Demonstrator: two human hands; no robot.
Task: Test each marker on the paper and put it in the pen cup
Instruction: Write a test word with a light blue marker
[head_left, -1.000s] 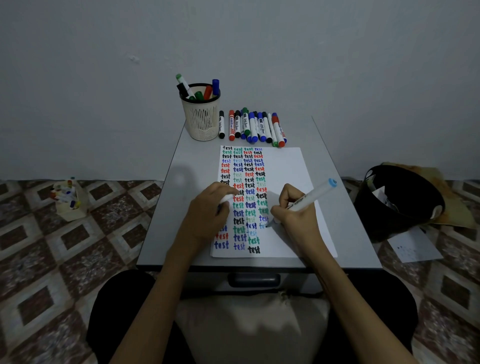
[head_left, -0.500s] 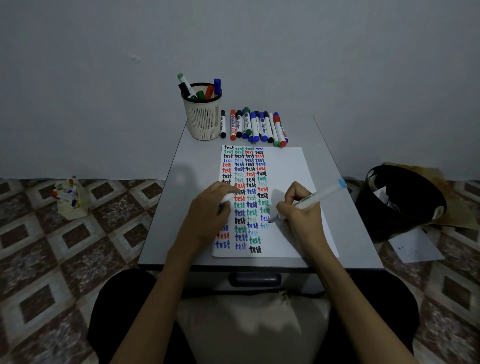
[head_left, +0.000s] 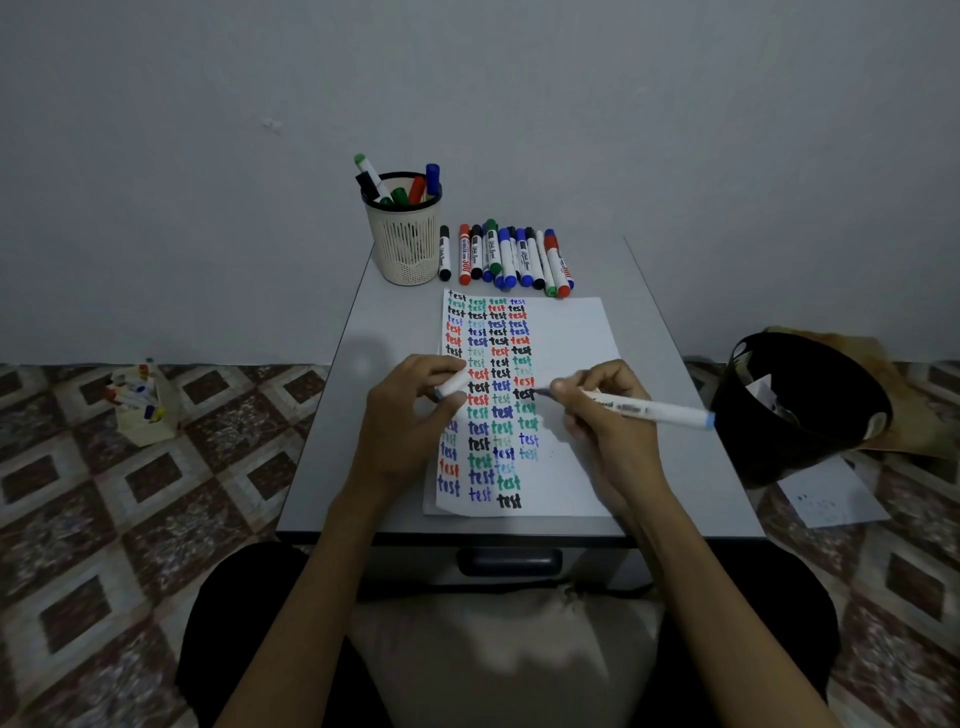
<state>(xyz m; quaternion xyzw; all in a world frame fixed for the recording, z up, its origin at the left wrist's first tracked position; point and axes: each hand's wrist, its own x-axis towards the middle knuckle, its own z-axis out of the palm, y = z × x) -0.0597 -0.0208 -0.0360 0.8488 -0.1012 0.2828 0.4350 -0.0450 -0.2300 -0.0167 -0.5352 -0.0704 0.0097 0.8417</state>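
My right hand (head_left: 608, 415) grips a white marker with a light-blue end (head_left: 654, 411), held nearly level above the paper (head_left: 571, 343), its tip pointing left toward my other hand. My left hand (head_left: 410, 410) pinches the marker's white cap (head_left: 452, 387) over the paper's left columns. The sheet carries several columns of the word "test" in black, red, green and blue. A cream mesh pen cup (head_left: 405, 244) at the table's far left holds several markers. A row of several capped markers (head_left: 509, 257) lies beside the cup, past the paper.
The small grey table (head_left: 332, 415) has a drawer handle (head_left: 509, 561) at its front. A black bin (head_left: 800, 405) stands on the tiled floor at the right, with a loose sheet (head_left: 831, 499) near it. A small box of markers (head_left: 140, 400) sits on the floor, left.
My right hand has lifted the marker off the paper and swung it nearly level, tip toward the cap. My left hand, with the cap, has barely moved.
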